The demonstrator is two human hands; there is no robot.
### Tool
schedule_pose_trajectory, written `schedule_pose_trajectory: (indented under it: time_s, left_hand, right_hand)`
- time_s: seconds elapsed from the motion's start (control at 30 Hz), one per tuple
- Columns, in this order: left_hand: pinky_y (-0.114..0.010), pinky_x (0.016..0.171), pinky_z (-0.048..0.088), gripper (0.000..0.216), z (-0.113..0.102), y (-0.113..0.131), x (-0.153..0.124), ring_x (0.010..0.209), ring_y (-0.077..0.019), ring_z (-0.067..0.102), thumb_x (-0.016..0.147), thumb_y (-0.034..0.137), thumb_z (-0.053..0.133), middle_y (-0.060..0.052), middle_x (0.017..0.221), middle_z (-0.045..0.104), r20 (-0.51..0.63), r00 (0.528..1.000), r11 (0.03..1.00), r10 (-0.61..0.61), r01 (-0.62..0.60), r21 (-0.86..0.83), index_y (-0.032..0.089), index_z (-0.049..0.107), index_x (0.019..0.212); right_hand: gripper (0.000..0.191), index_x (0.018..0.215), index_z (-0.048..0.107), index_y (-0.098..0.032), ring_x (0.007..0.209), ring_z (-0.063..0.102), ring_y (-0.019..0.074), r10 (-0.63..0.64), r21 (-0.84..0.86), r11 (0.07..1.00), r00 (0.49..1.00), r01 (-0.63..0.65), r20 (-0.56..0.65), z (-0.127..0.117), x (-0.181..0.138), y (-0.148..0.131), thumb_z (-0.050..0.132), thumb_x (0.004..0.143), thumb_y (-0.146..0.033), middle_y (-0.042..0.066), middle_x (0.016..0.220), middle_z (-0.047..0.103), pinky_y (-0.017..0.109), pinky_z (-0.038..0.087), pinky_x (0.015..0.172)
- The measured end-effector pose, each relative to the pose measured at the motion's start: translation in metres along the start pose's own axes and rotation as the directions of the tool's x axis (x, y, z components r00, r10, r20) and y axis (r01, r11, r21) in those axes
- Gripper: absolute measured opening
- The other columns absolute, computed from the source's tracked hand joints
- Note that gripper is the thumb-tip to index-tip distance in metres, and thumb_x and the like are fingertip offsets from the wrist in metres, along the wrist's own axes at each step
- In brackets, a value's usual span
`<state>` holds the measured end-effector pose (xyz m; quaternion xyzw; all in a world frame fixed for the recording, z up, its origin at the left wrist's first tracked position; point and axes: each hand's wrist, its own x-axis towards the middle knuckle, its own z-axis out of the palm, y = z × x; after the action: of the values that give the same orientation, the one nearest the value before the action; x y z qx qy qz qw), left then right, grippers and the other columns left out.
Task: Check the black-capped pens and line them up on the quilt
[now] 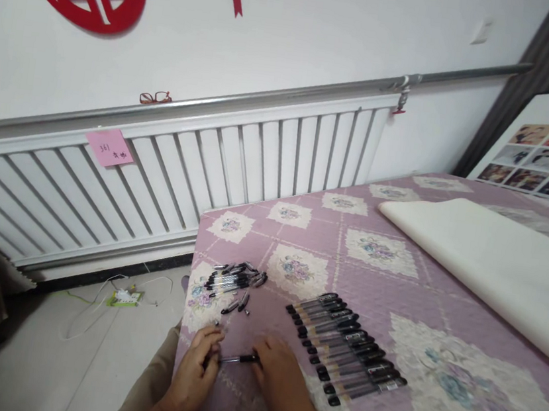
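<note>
A pen [238, 359] with a clear barrel and a black section lies level between my two hands, low over the bed's near left part. My left hand [198, 364] is closed around its left end. The fingers of my right hand [277, 369] pinch the black right end, so both tips are hidden. Just beyond my hands rests a pile of pen parts [230, 282], thin refills and black caps among them. Two loose dark caps [236, 303] lie nearer to me. Right of my right hand, several capped pens [344, 347] form a slanting row side by side.
A purple floral bedspread [254, 243] covers the surface. A folded cream sheet [493, 259] lies at the right. Behind stands a white radiator [250, 162] with a pink note [110, 147] on it. A power strip [124, 298] with cables is on the floor at left.
</note>
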<state>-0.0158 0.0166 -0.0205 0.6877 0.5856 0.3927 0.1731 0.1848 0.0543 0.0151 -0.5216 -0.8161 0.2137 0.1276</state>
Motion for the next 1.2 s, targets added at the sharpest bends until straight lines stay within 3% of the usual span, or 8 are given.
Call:
schedule_pose_trajectory:
  time_s: [0.23, 0.43, 0.87, 1.2]
  left_hand:
    - [-0.043, 0.098, 0.043, 0.03, 0.003, 0.0, -0.003, 0.114, -0.0231, 0.05, 0.084, 0.019, 0.051, -0.011, 0.119, 0.055, 0.117, 0.984, 0.981, 0.136, -0.15, 0.12, 0.022, 0.058, 0.113]
    - [-0.042, 0.091, 0.047, 0.027, 0.004, 0.005, -0.001, 0.104, -0.0231, 0.054, 0.086, 0.022, 0.052, -0.009, 0.109, 0.06, 0.19, 0.966, 0.95, 0.177, -0.218, 0.223, 0.023, 0.059, 0.112]
    - [-0.037, 0.083, 0.047, 0.023, 0.004, 0.007, 0.002, 0.092, -0.0212, 0.056, 0.09, 0.023, 0.047, -0.005, 0.097, 0.062, 0.222, 0.965, 0.951, 0.138, -0.192, 0.242, 0.025, 0.061, 0.107]
    - [-0.037, 0.082, 0.047, 0.021, 0.004, 0.007, 0.001, 0.09, -0.0215, 0.056, 0.089, 0.023, 0.048, -0.006, 0.096, 0.062, 0.201, 0.968, 0.952, 0.151, -0.197, 0.234, 0.025, 0.062, 0.104]
  right_hand:
    - [0.017, 0.087, 0.064, -0.018, 0.098, 0.055, 0.0254, -0.006, -0.009, 1.0, 1.0, 0.006, -0.002, -0.001, 0.001, -0.001, 0.05, 0.079, -0.011, 0.009, 0.099, 0.062, 0.036, 0.038, 0.085]
    - [0.016, 0.089, 0.064, -0.019, 0.095, 0.056, 0.0233, -0.022, 0.023, 1.0, 1.0, 0.022, 0.009, -0.002, -0.001, -0.004, 0.05, 0.081, -0.015, 0.008, 0.098, 0.064, 0.033, 0.039, 0.082]
    - [0.018, 0.089, 0.062, -0.019, 0.088, 0.059, 0.0177, -0.047, 0.279, 0.959, 0.999, 0.051, -0.02, 0.004, 0.001, -0.001, 0.049, 0.079, -0.014, 0.005, 0.093, 0.067, 0.025, 0.04, 0.077]
    - [0.017, 0.087, 0.062, -0.019, 0.087, 0.058, 0.018, -0.061, 0.235, 0.97, 0.998, 0.065, -0.023, 0.008, 0.002, 0.001, 0.047, 0.081, -0.015, 0.004, 0.092, 0.066, 0.026, 0.039, 0.076]
